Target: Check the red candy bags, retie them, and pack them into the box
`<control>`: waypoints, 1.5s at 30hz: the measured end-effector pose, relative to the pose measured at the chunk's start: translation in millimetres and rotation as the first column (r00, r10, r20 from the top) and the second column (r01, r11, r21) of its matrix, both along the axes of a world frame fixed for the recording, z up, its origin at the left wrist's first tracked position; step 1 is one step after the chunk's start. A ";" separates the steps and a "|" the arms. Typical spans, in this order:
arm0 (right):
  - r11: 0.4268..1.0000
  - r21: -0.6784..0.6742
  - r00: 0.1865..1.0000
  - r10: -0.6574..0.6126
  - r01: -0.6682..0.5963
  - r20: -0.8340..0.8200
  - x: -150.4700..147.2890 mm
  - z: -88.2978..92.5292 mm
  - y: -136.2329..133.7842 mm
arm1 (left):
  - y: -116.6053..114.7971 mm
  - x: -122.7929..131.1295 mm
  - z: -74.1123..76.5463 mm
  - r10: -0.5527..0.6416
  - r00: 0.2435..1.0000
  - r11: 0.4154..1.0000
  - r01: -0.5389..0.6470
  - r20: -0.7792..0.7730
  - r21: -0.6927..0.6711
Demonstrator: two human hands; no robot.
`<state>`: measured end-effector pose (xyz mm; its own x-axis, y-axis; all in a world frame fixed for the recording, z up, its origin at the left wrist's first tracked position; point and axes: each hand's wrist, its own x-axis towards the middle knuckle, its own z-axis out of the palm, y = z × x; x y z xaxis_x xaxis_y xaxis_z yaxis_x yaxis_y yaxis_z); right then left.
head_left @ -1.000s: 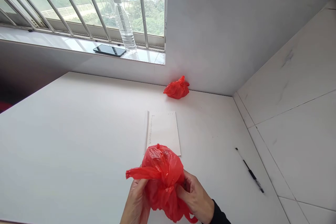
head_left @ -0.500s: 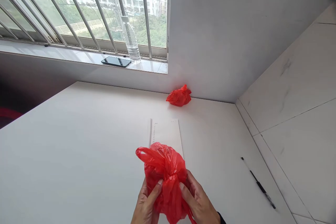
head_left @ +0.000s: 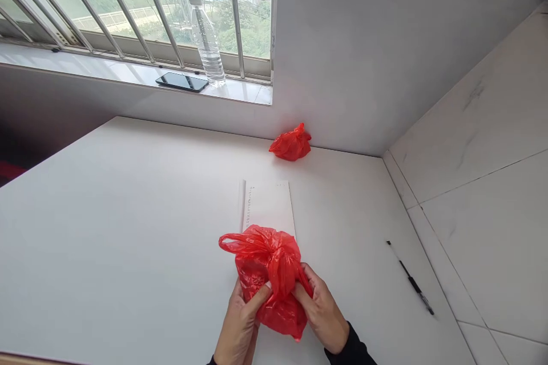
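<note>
Both my hands grip a crumpled red plastic bag (head_left: pixel 268 274) just above the white table (head_left: pixel 120 228), near its front edge. My left hand (head_left: pixel 240 325) pinches the bag's left side with thumb and fingers closed. My right hand (head_left: pixel 321 311) clasps its right side, fingers pressed into the plastic. One bag handle loop sticks out to the left. A white sheet of paper (head_left: pixel 269 205) lies flat just behind the bag, partly hidden by it.
A second crumpled red bag (head_left: pixel 291 144) lies against the back wall. A black pen (head_left: pixel 411 282) rests at the table's right, near the tiled wall. On the windowsill stand a clear water bottle (head_left: pixel 206 40) and a black phone (head_left: pixel 182 81).
My hands have squeezed the red bag into a tighter bunch and lowered it toward the table. The view has shifted a little; the far bag, paper and pen lie as before.
</note>
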<state>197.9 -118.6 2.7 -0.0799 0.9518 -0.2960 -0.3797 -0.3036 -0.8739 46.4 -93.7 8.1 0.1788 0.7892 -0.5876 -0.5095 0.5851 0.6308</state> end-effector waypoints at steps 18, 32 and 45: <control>0.997 -0.022 0.993 0.073 -0.071 0.093 8.9 -4.9 -10.0 | -2.8 3.4 -4.2 0.013 0.999 1.000 -0.012 0.050 -0.028; 1.000 -0.025 1.000 -0.017 0.017 -0.020 4.0 -0.8 1.5 | -2.2 3.7 2.6 -0.046 0.999 0.995 0.046 0.000 -0.084; 0.997 -0.064 0.998 -0.047 0.044 -0.040 5.5 7.2 -2.8 | 1.4 0.0 12.5 -0.042 0.999 0.998 0.042 -0.003 -0.049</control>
